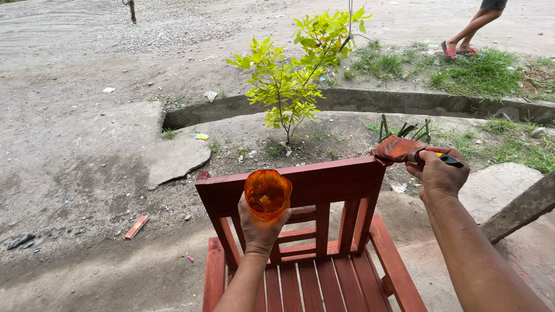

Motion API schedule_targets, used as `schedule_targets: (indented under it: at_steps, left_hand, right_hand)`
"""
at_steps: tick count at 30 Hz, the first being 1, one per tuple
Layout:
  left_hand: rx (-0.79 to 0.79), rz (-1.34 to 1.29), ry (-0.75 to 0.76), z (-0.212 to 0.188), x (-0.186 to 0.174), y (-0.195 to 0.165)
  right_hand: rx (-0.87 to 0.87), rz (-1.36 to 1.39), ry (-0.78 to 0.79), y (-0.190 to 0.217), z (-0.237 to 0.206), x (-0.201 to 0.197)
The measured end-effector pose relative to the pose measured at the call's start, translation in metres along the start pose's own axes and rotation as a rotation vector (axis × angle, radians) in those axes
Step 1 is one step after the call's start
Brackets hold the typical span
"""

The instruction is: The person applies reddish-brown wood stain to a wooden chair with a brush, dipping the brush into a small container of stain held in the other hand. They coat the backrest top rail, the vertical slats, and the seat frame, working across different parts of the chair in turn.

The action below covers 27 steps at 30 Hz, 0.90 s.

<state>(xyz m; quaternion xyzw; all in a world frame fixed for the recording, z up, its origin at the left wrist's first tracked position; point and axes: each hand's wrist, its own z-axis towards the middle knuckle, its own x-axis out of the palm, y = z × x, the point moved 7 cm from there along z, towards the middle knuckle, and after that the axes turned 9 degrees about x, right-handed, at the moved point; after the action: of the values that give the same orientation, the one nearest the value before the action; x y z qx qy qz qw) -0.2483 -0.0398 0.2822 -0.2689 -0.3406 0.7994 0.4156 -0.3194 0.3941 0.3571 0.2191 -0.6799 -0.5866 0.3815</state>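
A red-brown wooden slatted chair (315,182) stands in front of me, its back rail facing the yard. My left hand (258,228) holds an orange see-through cup (267,193) with reddish liquid in it, just in front of the back rail. My right hand (437,173) grips a dark-handled brush (448,160); its wide stained head (396,150) rests at the right end of the top rail.
A small leafy shrub (295,75) grows in bare soil behind the chair, with a concrete gutter (370,103) past it. A person's legs in red sandals (459,51) walk at the top right. A wooden beam (520,209) leans at the right. Litter dots the dirt.
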Motion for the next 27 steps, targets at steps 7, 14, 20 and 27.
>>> schedule_targets:
  at_steps: [7,14,20,27]
  left_hand:
    - [0.01,0.03,-0.008,-0.001,0.011,-0.006]
    - [-0.045,0.062,0.04,-0.009,0.017,-0.005]
    - [-0.012,0.025,0.015,-0.01,0.006,-0.004]
    - [0.024,0.102,-0.027,-0.018,-0.029,0.011]
  right_hand:
    - [0.139,0.013,-0.006,-0.013,0.007,0.02]
    - [0.028,-0.048,-0.006,-0.01,-0.008,-0.005]
    - [-0.206,0.06,-0.06,-0.035,-0.053,-0.045]
    - [-0.595,-0.463,-0.164,-0.064,-0.096,-0.017]
